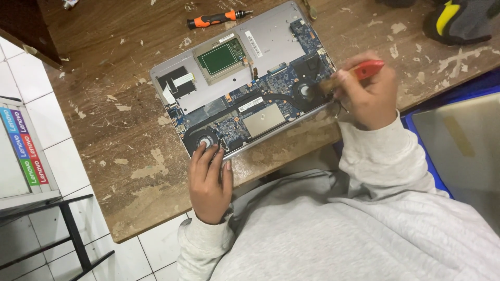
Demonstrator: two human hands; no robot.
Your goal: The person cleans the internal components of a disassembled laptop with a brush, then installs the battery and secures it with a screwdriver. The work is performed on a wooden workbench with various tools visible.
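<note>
Head camera looks down on an opened laptop [245, 88] lying with its circuit board bared at the table's [130, 156] near edge. Left hand [209, 179] rests fingers together on the laptop's near-left fan. Right hand [367, 96] has fingers clamped on a red-handled brush [359, 72], bristles touching the right fan. An orange screwdriver [216, 18] lies beyond the laptop.

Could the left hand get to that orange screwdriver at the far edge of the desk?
Probably yes. The left hand rests on the opened laptop's near edge, and the orange screwdriver lies uncovered beyond it; only a reach across the laptop is needed.
</note>
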